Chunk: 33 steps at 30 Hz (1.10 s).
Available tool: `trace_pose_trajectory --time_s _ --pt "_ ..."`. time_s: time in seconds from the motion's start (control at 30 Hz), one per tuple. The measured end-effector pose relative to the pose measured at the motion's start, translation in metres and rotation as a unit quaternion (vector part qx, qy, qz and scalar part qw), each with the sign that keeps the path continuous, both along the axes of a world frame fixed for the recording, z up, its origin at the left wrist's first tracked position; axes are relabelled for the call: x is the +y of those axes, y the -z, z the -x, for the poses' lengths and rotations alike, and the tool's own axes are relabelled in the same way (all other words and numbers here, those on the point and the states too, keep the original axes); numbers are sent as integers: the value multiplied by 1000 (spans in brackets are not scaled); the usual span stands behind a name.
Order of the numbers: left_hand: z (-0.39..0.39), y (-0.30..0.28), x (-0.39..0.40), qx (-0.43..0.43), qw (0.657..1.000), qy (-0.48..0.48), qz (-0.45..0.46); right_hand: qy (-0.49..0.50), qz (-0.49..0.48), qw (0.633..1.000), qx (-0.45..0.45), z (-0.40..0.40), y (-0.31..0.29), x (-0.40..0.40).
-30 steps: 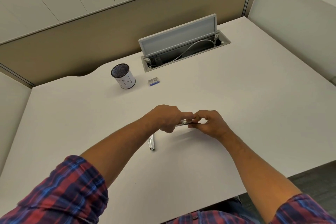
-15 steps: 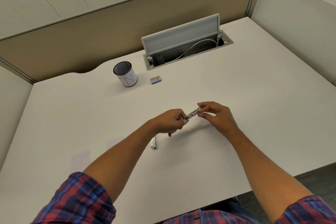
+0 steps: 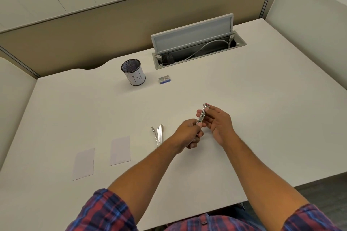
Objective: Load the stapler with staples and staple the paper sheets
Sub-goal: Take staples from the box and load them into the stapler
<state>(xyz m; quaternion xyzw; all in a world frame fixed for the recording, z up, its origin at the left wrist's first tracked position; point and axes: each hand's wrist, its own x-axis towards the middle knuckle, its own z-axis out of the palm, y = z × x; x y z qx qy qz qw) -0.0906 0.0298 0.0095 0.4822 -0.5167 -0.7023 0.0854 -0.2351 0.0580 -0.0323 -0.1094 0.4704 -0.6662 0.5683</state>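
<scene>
Loading looks underway, not finished. Above the desk (image 3: 244, 118), the left hand (image 3: 187, 135) pinches the near end of the stapler (image 3: 203, 113), while the right hand (image 3: 218, 124) cradles its far end on loosely bent fingers. The staple box (image 3: 164, 79) sits beside the pen cup (image 3: 133, 72). 2 paper sheets (image 3: 101, 157) lie apart, unstapled.

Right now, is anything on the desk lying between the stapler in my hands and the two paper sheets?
Yes. A loose metal stapler part lies on the desk between the stapler, held by your left hand and right hand, and the paper sheets. Nothing else visible intervenes.
</scene>
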Motion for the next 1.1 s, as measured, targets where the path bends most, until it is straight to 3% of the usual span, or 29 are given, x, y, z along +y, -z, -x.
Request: trace_pose_trajectory --time_s 0.37,0.63,0.97,1.1 --pt "0 5 8 -4 998 -49 32 16 -20 998 -63 -13 -3 0" --pt "-2 12 9 2 997 -65 39 1 -42 998 -56 -16 -7 -2" --pt "-7 15 1 17 996 -69 46 -42 -3 999 9 -10 -8 -4" --pt "-8 18 2 13 995 -80 63 -28 -24 998 -43 -16 -12 -7"
